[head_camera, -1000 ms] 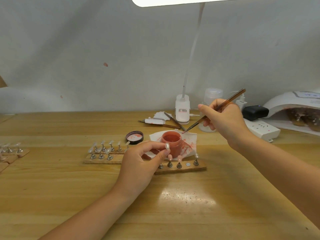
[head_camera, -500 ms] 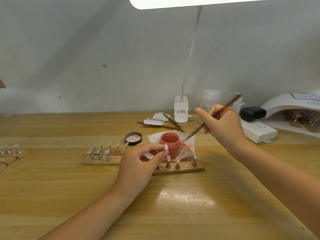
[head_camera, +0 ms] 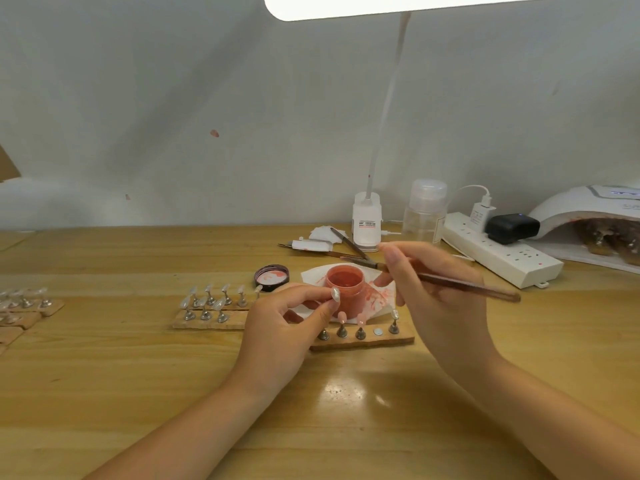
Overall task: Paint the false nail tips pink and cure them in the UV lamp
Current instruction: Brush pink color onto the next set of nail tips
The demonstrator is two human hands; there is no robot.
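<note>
We pinch a clear nail tip (head_camera: 335,293) between thumb and forefinger of our left hand (head_camera: 282,336), held up in front of the open pink paint jar (head_camera: 345,285). Our right hand (head_camera: 438,301) grips a thin brush (head_camera: 460,283) lying almost level, bristles blurred near the jar's far rim. Below stands a wooden holder (head_camera: 363,341) with two pink tips. The jar lid (head_camera: 272,277) lies left. The UV lamp (head_camera: 595,223) sits far right; the desk lamp base (head_camera: 367,221) bears a label too small to read.
</note>
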